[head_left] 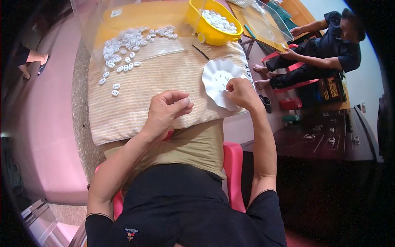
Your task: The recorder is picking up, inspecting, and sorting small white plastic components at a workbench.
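Right hand pinches narrowly over the white wavy-rimmed dish, which likely corrals tiny dark slivers; left hand curls, both holds unclear.

There are two hands, one scalloped dish, one yellow tub and dozens of white pieces.

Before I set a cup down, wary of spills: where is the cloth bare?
Striped cloth is bare left of the left hand, below the white pieces, and above that hand, between the pieces and the scalloped dish. Crowded: upper left with pieces, and right, where the right hand is at the dish.
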`<state>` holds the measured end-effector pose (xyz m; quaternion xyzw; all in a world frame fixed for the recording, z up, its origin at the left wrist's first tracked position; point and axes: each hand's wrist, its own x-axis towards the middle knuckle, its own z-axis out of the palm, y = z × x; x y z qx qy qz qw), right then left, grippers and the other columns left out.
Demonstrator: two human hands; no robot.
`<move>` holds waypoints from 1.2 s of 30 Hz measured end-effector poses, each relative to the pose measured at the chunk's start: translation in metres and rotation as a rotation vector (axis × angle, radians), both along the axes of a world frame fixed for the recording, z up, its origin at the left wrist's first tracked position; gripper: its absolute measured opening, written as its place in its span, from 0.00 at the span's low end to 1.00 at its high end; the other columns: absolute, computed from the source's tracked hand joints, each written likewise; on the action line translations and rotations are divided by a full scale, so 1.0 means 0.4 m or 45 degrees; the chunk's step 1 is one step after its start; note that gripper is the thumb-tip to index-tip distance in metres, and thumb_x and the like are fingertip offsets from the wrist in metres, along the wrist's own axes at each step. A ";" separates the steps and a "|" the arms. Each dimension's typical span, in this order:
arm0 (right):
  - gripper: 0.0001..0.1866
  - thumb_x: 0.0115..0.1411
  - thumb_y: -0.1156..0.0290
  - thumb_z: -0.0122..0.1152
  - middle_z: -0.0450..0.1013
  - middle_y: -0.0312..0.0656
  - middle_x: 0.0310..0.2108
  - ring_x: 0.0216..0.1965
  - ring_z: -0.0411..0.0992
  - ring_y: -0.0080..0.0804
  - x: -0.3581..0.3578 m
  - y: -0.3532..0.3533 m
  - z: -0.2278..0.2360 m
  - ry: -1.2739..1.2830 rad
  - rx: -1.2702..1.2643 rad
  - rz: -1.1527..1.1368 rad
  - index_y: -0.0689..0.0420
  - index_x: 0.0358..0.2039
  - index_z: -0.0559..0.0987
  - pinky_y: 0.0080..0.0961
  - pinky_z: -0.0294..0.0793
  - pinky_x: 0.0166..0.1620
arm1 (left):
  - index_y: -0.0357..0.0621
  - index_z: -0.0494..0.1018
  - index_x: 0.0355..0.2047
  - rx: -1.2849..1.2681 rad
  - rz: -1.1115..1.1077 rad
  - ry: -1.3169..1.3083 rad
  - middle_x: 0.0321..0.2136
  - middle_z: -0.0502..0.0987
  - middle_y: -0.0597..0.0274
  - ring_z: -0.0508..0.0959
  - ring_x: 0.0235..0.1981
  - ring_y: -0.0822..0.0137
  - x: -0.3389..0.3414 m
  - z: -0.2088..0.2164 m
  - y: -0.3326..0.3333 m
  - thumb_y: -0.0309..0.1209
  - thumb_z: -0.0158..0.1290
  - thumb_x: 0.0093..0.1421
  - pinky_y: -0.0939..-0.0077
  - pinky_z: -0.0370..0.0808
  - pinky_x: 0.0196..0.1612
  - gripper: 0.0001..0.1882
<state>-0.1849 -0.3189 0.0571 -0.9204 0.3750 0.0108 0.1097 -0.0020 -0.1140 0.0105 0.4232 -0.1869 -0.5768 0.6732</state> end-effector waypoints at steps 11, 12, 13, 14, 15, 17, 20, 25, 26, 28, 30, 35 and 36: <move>0.05 0.57 0.80 0.58 0.72 0.32 0.25 0.26 0.68 0.15 -0.015 0.082 -0.028 -0.734 0.535 0.064 0.63 0.35 0.78 0.14 0.68 0.31 | 0.35 0.73 0.40 0.044 0.025 0.165 0.32 0.78 0.56 0.80 0.34 0.68 0.020 -0.012 -0.005 0.24 0.55 0.61 0.75 0.81 0.41 0.08; 0.04 0.58 0.80 0.58 0.72 0.32 0.25 0.27 0.68 0.15 -0.005 0.095 -0.025 -0.798 0.657 0.069 0.63 0.35 0.78 0.14 0.68 0.31 | 0.35 0.73 0.40 0.053 0.028 0.175 0.32 0.78 0.56 0.80 0.34 0.68 0.021 -0.013 -0.006 0.24 0.55 0.61 0.75 0.81 0.41 0.08; 0.04 0.61 0.79 0.57 0.71 0.32 0.26 0.27 0.68 0.16 0.006 0.110 -0.016 -0.765 0.702 0.073 0.62 0.37 0.76 0.14 0.68 0.31 | 0.35 0.73 0.40 0.060 0.029 0.176 0.32 0.78 0.56 0.80 0.34 0.68 0.022 -0.015 -0.008 0.24 0.55 0.61 0.75 0.81 0.41 0.08; 0.04 0.61 0.79 0.57 0.71 0.32 0.26 0.27 0.68 0.16 0.016 0.118 -0.018 -0.765 0.709 0.071 0.62 0.37 0.76 0.14 0.68 0.31 | 0.35 0.72 0.40 0.057 0.028 0.197 0.32 0.78 0.56 0.80 0.34 0.68 0.021 -0.017 -0.009 0.24 0.55 0.61 0.75 0.81 0.41 0.08; 0.03 0.61 0.80 0.56 0.70 0.32 0.26 0.27 0.68 0.16 0.026 0.125 -0.022 -0.788 0.686 0.093 0.62 0.36 0.75 0.14 0.68 0.31 | 0.35 0.72 0.40 0.054 0.026 0.218 0.32 0.78 0.56 0.81 0.34 0.68 0.021 -0.019 -0.010 0.24 0.55 0.61 0.75 0.81 0.41 0.08; 0.03 0.62 0.80 0.54 0.68 0.31 0.26 0.27 0.68 0.17 0.034 0.129 -0.030 -0.810 0.667 0.113 0.62 0.36 0.74 0.14 0.68 0.31 | 0.35 0.72 0.40 0.053 0.019 0.231 0.32 0.78 0.56 0.81 0.34 0.67 0.022 -0.026 -0.011 0.24 0.55 0.61 0.75 0.81 0.41 0.08; 0.02 0.62 0.81 0.52 0.67 0.31 0.26 0.26 0.67 0.18 0.053 0.138 -0.035 -0.790 0.521 0.261 0.62 0.35 0.72 0.14 0.69 0.31 | 0.35 0.72 0.40 0.062 0.025 0.252 0.32 0.78 0.56 0.81 0.34 0.67 0.025 -0.027 -0.012 0.24 0.55 0.61 0.75 0.81 0.41 0.08; 0.01 0.62 0.81 0.53 0.67 0.30 0.27 0.27 0.64 0.14 0.097 0.202 -0.026 -0.895 0.909 0.094 0.62 0.34 0.73 0.12 0.66 0.30 | 0.35 0.72 0.41 0.087 0.017 0.272 0.33 0.79 0.56 0.81 0.34 0.68 0.028 -0.028 -0.010 0.24 0.55 0.61 0.76 0.81 0.41 0.08; 0.01 0.62 0.80 0.54 0.67 0.29 0.27 0.27 0.64 0.13 0.103 0.210 -0.029 -0.920 0.979 0.048 0.62 0.34 0.74 0.11 0.65 0.30 | 0.35 0.72 0.41 0.084 0.001 0.271 0.33 0.79 0.56 0.81 0.34 0.69 0.029 -0.026 -0.010 0.24 0.55 0.61 0.77 0.81 0.41 0.08; 0.01 0.62 0.79 0.55 0.68 0.28 0.27 0.28 0.63 0.12 0.111 0.217 -0.036 -0.932 1.043 -0.019 0.62 0.34 0.75 0.11 0.64 0.31 | 0.35 0.73 0.41 0.087 -0.012 0.271 0.34 0.79 0.56 0.80 0.35 0.69 0.031 -0.021 -0.010 0.24 0.55 0.61 0.78 0.80 0.41 0.09; 0.03 0.63 0.77 0.57 0.70 0.31 0.24 0.23 0.67 0.14 0.117 0.217 -0.049 -0.952 0.992 0.042 0.61 0.36 0.75 0.13 0.68 0.26 | 0.35 0.73 0.41 0.050 -0.035 0.272 0.35 0.79 0.57 0.80 0.35 0.70 0.031 -0.018 -0.012 0.24 0.55 0.61 0.79 0.80 0.41 0.09; 0.02 0.62 0.78 0.57 0.71 0.32 0.25 0.25 0.68 0.14 0.121 0.214 -0.072 -0.990 0.978 0.069 0.62 0.36 0.75 0.13 0.68 0.28 | 0.35 0.73 0.42 0.074 -0.032 0.286 0.35 0.79 0.57 0.80 0.35 0.71 0.033 -0.019 -0.011 0.24 0.55 0.61 0.79 0.80 0.41 0.09; 0.02 0.62 0.78 0.57 0.72 0.32 0.26 0.26 0.68 0.14 0.121 0.212 -0.077 -0.992 0.951 0.089 0.62 0.35 0.75 0.13 0.69 0.28 | 0.35 0.73 0.42 0.078 -0.029 0.287 0.35 0.79 0.57 0.80 0.35 0.71 0.034 -0.020 -0.010 0.23 0.55 0.61 0.79 0.80 0.41 0.09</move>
